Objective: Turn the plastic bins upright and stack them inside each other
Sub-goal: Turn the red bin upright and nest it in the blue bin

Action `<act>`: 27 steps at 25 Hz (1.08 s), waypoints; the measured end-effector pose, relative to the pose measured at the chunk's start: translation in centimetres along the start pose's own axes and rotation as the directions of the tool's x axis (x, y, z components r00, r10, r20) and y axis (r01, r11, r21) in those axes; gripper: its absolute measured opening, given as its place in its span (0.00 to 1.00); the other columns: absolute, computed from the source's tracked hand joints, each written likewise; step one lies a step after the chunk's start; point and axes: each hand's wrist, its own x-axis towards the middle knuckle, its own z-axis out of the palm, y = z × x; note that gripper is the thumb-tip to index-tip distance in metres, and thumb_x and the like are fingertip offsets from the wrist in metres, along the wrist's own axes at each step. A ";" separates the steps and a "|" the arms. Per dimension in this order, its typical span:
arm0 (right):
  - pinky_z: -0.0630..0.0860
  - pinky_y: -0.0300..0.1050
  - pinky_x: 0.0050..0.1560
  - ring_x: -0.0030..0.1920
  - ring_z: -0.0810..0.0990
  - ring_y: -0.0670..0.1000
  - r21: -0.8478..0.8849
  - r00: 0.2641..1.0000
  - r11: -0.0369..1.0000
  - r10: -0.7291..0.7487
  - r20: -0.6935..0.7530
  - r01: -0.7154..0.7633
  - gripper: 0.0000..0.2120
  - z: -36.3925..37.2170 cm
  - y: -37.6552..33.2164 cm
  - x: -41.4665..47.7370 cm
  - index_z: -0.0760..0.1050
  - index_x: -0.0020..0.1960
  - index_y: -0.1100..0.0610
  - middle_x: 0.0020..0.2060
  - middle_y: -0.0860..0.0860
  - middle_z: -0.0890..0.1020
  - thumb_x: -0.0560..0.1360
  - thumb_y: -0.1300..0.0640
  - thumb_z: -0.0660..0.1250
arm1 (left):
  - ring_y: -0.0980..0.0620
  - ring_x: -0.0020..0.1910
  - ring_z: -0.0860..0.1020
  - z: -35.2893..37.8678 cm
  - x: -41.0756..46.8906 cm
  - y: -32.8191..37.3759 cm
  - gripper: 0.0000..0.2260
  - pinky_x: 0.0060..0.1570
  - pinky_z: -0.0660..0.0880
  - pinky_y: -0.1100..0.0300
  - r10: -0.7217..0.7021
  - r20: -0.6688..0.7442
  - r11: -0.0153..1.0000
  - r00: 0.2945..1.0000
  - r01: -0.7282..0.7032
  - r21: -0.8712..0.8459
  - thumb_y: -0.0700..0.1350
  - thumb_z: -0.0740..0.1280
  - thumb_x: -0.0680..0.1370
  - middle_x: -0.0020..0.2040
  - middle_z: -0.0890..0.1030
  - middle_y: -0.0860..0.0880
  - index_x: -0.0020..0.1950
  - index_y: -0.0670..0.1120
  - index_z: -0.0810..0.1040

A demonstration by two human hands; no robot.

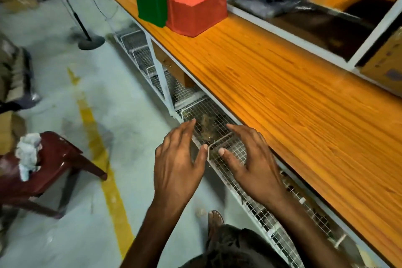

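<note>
Centrally, both hands hover just off the near edge of the surface [282,93], above the wire racks [217,124] that run beneath it. Left hand [176,165] and right hand [252,165]: palms down, fingers straight and spread, thumbs close together, nothing held. Far along the surface, well apart from the hands, stand the two bins, both bottom-up with their rims on the surface. The green bin [152,0] is farther along the surface. The red bin [195,8] is the nearer one, just beside the green bin. Off the surface, on the floor side, a dark red chair [54,159] carries a crumpled white cloth [28,154]; a yellow floor line [108,180] runs between chair and surface.
</note>
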 end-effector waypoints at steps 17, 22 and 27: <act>0.77 0.52 0.65 0.68 0.73 0.44 0.086 1.000 0.996 0.002 -0.029 0.001 0.26 14.5 -2.8 36.2 0.67 0.75 0.42 0.69 0.43 0.73 0.79 0.42 0.68 | 0.54 0.71 0.70 0.0 35.1 -17.3 0.24 0.66 0.69 0.54 -0.023 -0.053 0.998 0.998 0.021 -0.054 0.53 0.67 0.78 0.72 0.74 0.57 0.74 0.57 0.71; 0.78 0.56 0.63 0.67 0.74 0.44 0.091 0.989 0.992 0.096 -0.112 -0.086 0.27 19.1 -5.7 44.7 0.67 0.75 0.42 0.69 0.43 0.74 0.79 0.42 0.68 | 0.57 0.71 0.70 -1.1 46.0 -23.1 0.22 0.63 0.74 0.57 0.069 0.001 0.993 0.998 -0.069 -0.099 0.52 0.68 0.78 0.71 0.75 0.58 0.73 0.56 0.72; 0.78 0.54 0.61 0.66 0.74 0.42 0.068 0.972 0.988 0.146 -0.183 -0.135 0.24 20.9 -6.0 52.7 0.70 0.73 0.42 0.66 0.40 0.74 0.79 0.44 0.69 | 0.58 0.70 0.67 0.0 55.8 -25.4 0.22 0.62 0.72 0.58 0.154 0.059 0.974 0.986 -0.141 -0.178 0.51 0.68 0.78 0.71 0.73 0.60 0.73 0.58 0.72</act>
